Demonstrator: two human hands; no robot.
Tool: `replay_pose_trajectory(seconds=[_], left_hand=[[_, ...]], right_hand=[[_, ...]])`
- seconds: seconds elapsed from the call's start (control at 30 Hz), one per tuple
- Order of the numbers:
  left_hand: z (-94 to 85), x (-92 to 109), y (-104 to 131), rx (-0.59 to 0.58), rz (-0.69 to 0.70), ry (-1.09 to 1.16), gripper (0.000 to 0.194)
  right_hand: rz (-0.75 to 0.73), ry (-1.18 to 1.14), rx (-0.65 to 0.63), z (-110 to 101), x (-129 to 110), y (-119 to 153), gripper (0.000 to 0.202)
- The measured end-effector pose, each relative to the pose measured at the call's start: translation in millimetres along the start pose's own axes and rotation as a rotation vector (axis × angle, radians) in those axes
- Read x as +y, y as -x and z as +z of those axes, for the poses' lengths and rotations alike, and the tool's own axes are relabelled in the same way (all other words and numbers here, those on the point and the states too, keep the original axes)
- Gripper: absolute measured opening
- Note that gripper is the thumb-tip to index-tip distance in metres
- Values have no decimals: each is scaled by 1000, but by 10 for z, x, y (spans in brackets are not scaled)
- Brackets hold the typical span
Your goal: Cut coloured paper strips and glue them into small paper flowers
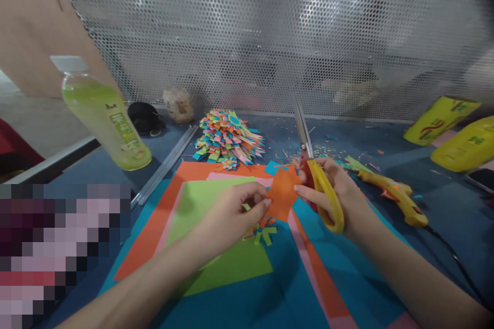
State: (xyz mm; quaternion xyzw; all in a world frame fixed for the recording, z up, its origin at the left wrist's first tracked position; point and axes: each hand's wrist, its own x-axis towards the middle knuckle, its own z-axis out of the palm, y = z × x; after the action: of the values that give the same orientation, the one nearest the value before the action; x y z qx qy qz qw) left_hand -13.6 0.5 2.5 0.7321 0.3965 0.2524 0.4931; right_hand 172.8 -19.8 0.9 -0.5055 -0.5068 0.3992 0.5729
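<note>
My left hand pinches the left edge of a small orange paper piece. My right hand holds scissors with yellow and red handles, their blades pointing up and away. Its fingertips also touch the right edge of the orange piece. Beneath my hands lie large sheets of green paper, orange, pink and blue paper. Small green cut strips rest on the sheets just below my left fingers. Behind the sheets stands a pile of fringed, many-coloured paper pieces.
A drink bottle and clear sticks are at the left. On the right lie a yellow glue gun with a cable and two yellow containers. Paper scraps litter the back. A perforated metal panel closes the far side.
</note>
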Motion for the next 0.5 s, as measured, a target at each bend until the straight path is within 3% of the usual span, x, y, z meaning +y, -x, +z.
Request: replay_pose_trajectory(seconds=[0.23, 0.4, 0.5], left_hand=[[-35, 21, -45, 223, 5, 172, 18], [-56, -29, -22, 214, 99, -48, 15], [-64, -54, -28, 248, 127, -104, 14]], right_hand=[[18, 13, -62, 31, -60, 51, 35], [-11, -52, 9, 25, -17, 55, 34], [3, -84, -43, 24, -7, 54, 34]])
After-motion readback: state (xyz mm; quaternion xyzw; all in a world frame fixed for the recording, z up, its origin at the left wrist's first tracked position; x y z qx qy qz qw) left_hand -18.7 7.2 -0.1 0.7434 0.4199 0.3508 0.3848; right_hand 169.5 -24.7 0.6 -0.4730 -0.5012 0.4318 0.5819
